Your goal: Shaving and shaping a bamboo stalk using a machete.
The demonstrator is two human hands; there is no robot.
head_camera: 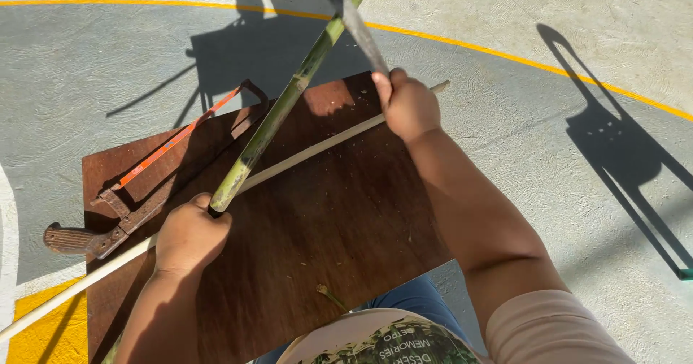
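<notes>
Painted concrete floor (577,17) outside, grey with a yellow curved line (505,53) across it and strong sun throwing long shadows, and over it sits a dark brown wooden tabletop (339,219) with little chips and shavings scattered on it.

Left hand (189,235) is closed around the bottom end of a green bamboo stalk (289,97), which slants up and away from that hand toward the top of the view. Right hand (408,105) is wrapped tight around the handle of a long blade (359,28), a machete or big knife by the look of it, and the blade crosses just above the bamboo, up beyond the right hand. Can't tell if the edge is actually touching the stalk there.

Running under both hands is a long pale wooden stick (317,147), lying diagonally on the tabletop and poking out past its edges. Off to the left of the left hand there's a rusty hacksaw (155,176) with an orange blade, lying flat, well apart from the right hand.
</notes>
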